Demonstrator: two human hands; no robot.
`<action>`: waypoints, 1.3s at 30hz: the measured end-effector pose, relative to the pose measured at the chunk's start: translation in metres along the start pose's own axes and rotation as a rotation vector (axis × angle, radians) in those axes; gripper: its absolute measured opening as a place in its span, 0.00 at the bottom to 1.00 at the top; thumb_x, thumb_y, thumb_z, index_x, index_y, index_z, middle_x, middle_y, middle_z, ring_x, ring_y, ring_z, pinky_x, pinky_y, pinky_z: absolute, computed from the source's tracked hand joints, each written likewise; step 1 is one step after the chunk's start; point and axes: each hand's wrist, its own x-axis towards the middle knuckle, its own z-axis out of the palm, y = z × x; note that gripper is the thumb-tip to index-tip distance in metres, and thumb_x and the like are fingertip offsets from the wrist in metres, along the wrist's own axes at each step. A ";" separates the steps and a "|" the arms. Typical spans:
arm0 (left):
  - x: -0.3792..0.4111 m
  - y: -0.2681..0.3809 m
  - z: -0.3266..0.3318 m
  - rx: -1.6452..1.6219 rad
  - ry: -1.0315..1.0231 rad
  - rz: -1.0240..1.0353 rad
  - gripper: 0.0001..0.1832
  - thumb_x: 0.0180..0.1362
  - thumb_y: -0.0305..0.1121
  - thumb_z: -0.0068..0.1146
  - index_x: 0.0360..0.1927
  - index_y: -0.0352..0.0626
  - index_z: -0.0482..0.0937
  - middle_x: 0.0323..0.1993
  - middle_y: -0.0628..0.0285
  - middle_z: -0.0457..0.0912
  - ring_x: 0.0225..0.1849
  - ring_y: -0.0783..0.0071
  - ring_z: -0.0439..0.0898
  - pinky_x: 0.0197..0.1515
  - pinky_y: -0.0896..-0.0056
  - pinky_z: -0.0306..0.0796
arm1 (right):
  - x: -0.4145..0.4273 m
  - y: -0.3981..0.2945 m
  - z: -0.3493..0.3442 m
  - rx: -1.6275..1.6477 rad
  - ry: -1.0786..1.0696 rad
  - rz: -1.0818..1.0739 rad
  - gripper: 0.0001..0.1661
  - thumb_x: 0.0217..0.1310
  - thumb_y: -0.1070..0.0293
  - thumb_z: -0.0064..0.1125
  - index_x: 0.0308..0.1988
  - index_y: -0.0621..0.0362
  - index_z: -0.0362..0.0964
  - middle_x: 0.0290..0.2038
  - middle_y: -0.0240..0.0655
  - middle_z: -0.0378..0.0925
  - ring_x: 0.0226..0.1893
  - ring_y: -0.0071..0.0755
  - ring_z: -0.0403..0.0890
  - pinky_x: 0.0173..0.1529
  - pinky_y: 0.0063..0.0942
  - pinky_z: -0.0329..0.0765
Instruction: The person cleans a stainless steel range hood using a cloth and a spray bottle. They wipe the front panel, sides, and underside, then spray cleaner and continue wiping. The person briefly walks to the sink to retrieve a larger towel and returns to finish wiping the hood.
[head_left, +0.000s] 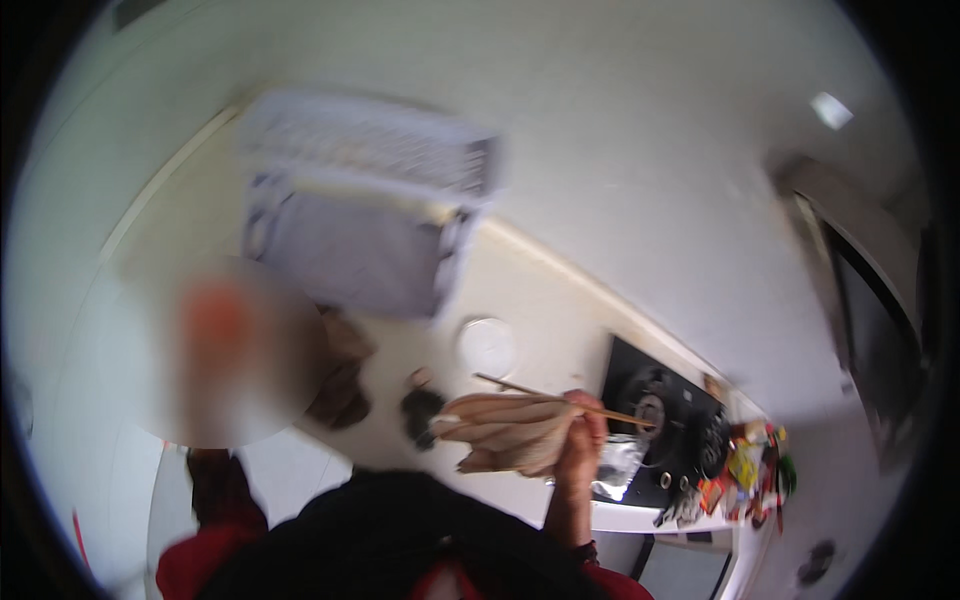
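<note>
My right hand (581, 435) is closed on a bunched beige cloth (510, 439), which spreads to the left of the fingers. A thin wooden stick (611, 414) passes through the same grip, one end over the hob and the other near a white round lid or plate (486, 347). At the left, my dark sleeve (217, 480) runs up into a round blurred patch. That blur covers my left hand, so its fingers and anything in them cannot be made out.
A pale lilac plastic basket (367, 150) stands against the wall. Right of my hand is a black gas hob (675, 405), with silver foil (619, 469) at its near edge. Colourful packets (742, 465) crowd the counter's far right. Dark brown items (345, 397) and a small dark object (424, 412) lie nearer.
</note>
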 end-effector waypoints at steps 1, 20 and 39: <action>-0.002 0.032 -0.012 -0.005 -0.048 -0.033 0.22 0.52 0.27 0.61 0.52 0.36 0.73 0.50 0.55 0.76 0.42 0.70 0.77 0.43 0.71 0.72 | 0.004 -0.007 0.005 -0.129 -0.003 -0.021 0.18 0.59 0.62 0.54 0.45 0.61 0.72 0.46 0.36 0.72 0.44 0.28 0.73 0.52 0.28 0.69; -0.001 0.684 0.017 -2.069 -0.780 0.539 0.30 0.54 0.23 0.50 0.63 0.34 0.62 0.57 0.55 0.71 0.55 0.67 0.75 0.57 0.62 0.71 | 0.011 -0.155 -0.130 -0.444 0.339 -0.622 0.24 0.72 0.54 0.37 0.44 0.66 0.68 0.27 0.36 0.74 0.22 0.22 0.73 0.30 0.20 0.71; 0.013 0.832 0.229 -1.613 -0.155 0.424 0.19 0.57 0.35 0.43 0.49 0.35 0.72 0.41 0.46 0.77 0.45 0.49 0.76 0.48 0.59 0.69 | -0.030 -0.088 -0.215 -0.614 0.677 -0.219 0.19 0.70 0.56 0.45 0.43 0.60 0.73 0.23 0.31 0.72 0.18 0.20 0.68 0.21 0.18 0.64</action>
